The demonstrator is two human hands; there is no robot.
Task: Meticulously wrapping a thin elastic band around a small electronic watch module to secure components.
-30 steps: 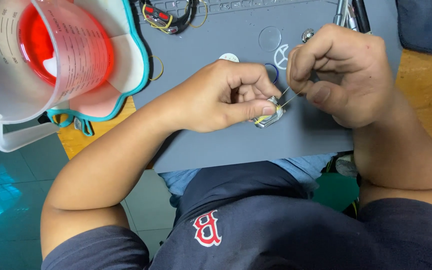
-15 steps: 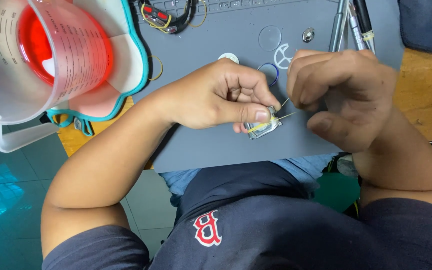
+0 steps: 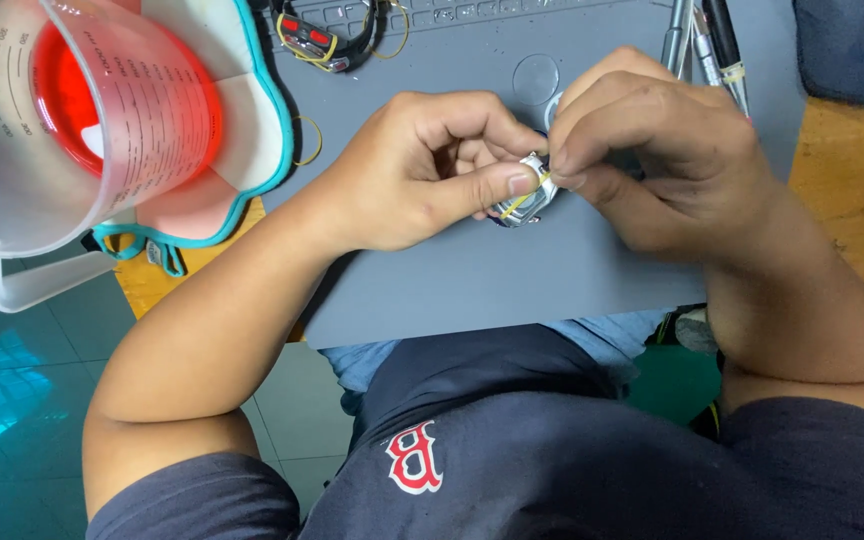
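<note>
My left hand [image 3: 422,170] grips a small silver and dark part [image 3: 524,203] between thumb and fingers, just above the grey work mat [image 3: 512,285]. A thin yellow rubber band [image 3: 520,201] runs across this part. My right hand [image 3: 662,150] meets it from the right, thumb and forefinger pinched at the band's upper end. The two hands touch at the part, and most of it is hidden by the fingers.
A clear measuring jug [image 3: 82,120] with a red bottom stands at the left on a teal-edged white pad [image 3: 252,110]. A key fob with red buttons [image 3: 314,40], a clear round disc [image 3: 535,75] and several pens [image 3: 712,40] lie at the mat's far edge. Wooden table [image 3: 842,170] shows at the right.
A thin metal tool seen by my right fingers earlier no longer shows. My right fingers have closed in on the band at the part, and both hands shifted slightly.
</note>
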